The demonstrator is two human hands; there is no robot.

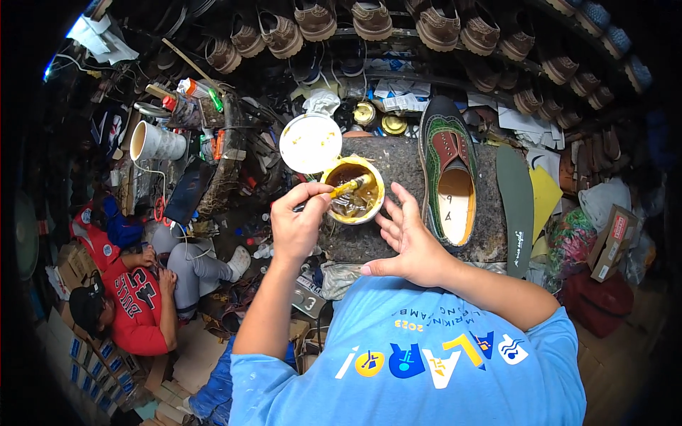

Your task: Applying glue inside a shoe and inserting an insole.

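My left hand pinches the handle of a yellow brush. The brush's head dips into a round tub of thick amber-brown glue. Beside the tub's right wall is my right hand, its fingers spread and holding nothing; whether the fingertips touch the tub I cannot tell. To the right, a green, black and brown wingtip shoe lies on the dark workbench. A flat green insole lies right of the shoe. The white tub lid lies just behind the tub, smeared with yellow.
Rows of brown shoes line shelves at the back. Two small open tins stand behind the bench. At left are a white cup and a cluttered tool stand. A person in a red shirt sits at lower left.
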